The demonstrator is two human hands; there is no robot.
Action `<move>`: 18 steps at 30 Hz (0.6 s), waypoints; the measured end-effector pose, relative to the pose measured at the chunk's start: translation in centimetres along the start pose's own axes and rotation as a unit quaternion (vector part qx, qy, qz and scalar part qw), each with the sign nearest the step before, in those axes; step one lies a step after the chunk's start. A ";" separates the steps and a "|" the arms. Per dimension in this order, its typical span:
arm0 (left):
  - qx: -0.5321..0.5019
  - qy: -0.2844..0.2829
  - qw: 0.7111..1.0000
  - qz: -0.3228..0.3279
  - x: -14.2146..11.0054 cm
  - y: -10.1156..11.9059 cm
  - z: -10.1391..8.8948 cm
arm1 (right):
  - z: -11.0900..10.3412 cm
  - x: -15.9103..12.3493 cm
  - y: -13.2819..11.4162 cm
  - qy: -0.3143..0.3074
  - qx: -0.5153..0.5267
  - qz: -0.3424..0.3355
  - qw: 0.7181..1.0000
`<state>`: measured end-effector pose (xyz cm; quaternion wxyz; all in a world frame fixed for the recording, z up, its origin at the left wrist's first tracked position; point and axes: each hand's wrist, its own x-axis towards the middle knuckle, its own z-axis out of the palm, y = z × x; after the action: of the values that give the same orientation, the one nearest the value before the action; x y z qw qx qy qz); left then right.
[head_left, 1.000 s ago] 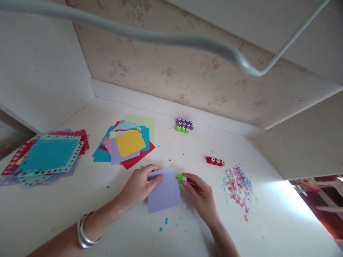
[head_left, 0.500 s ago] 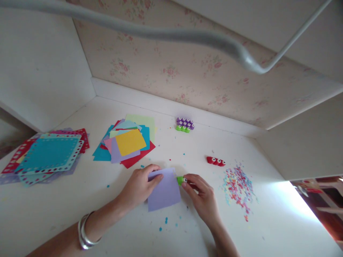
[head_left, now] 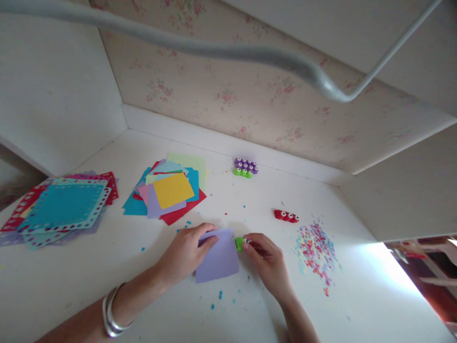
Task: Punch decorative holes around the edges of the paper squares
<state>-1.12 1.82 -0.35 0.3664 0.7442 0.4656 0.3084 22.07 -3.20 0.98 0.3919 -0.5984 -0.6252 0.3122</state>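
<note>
My left hand (head_left: 194, 247) pinches the upper left edge of a lavender paper sheet (head_left: 218, 259), thumb on top and fingers beneath. My right hand (head_left: 266, 259) is closed on a small green craft punch (head_left: 239, 243) with a white-and-black button, set at the sheet's upper right edge. Small cut marks show at that top right corner. Whether the punch's jaw is around the paper cannot be made out. Tiny blue cut-out pieces (head_left: 220, 295) lie on the table just below the sheet.
Left of centre lies a pile of plain coloured paper (head_left: 173, 190). A stack of sheets with punched borders (head_left: 71, 202) is at far left. Purple and green punches (head_left: 245, 166) stand near the wall. Right are red punches (head_left: 286, 216) and a heap of confetti (head_left: 317, 252).
The green punch has shifted slightly down along the sheet's right edge and turned a little. The sheet has tilted slightly in my left hand.
</note>
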 end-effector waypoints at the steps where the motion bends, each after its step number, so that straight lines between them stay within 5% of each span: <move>1: -0.001 -0.001 1.000 0.000 0.0 0.0 0.0 | 0.0 0.0 0.0 0.000 0.002 0.000 1.000; 18: -0.016 -0.003 0.999 -0.032 0.2 0.1 -0.3 | 0.1 -0.4 0.4 0.005 -0.006 -0.011 1.000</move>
<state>-1.28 2.03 -0.07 0.3893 0.7240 0.4829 0.3017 22.17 -3.57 0.57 0.3946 -0.5957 -0.6316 0.3008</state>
